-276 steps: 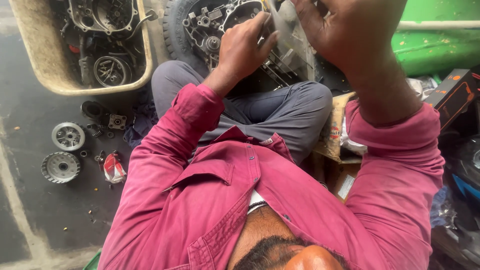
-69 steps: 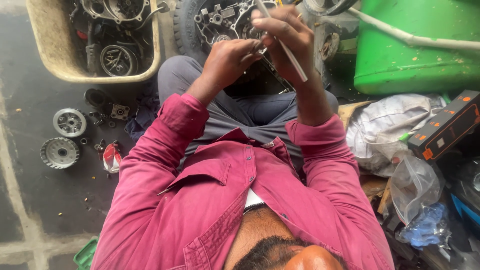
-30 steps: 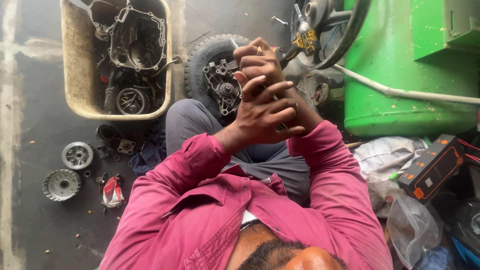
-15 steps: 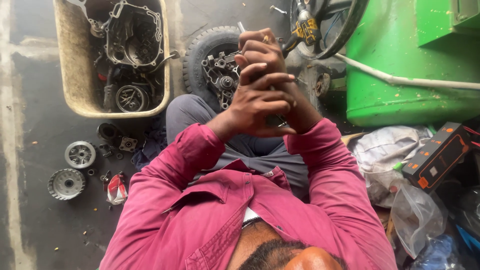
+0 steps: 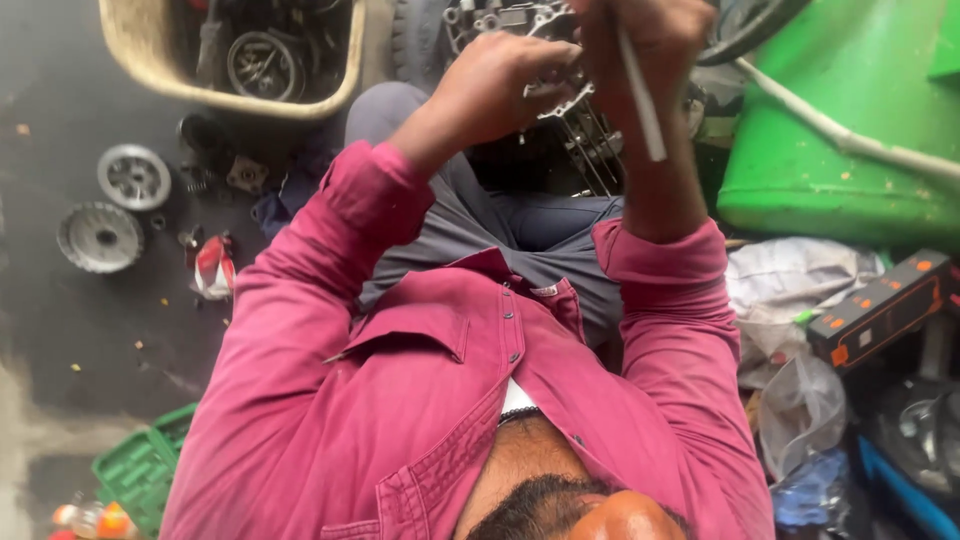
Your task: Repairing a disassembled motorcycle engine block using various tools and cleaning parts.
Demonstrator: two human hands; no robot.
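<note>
**Up close: both hands at the engine case**

Nearest to me, my maroon shirt fills the lower frame, both sleeves raised ahead. Just past it my grey trousers show, knees bent.

Beyond the knees, my left hand curls over the rim of the engine case, fingers bent and pressing on the metal. My right hand is closed round a thin white rod, whose free end slants down along my forearm. The right hand and wrist cover much of the case, so I cannot tell where the rod's upper end sits. The case lies between my knees, at the top edge, partly cut off.

To the left on the dark floor lie a green crate at the near corner, then a small red-and-white can, then two round toothed metal parts just beside each other. Farther off, a beige tub holds dark engine parts.

To the right, a dark box with orange marks rests on crumpled plastic bags. Behind them stands a green bin, with a pale hose across its front.
</note>
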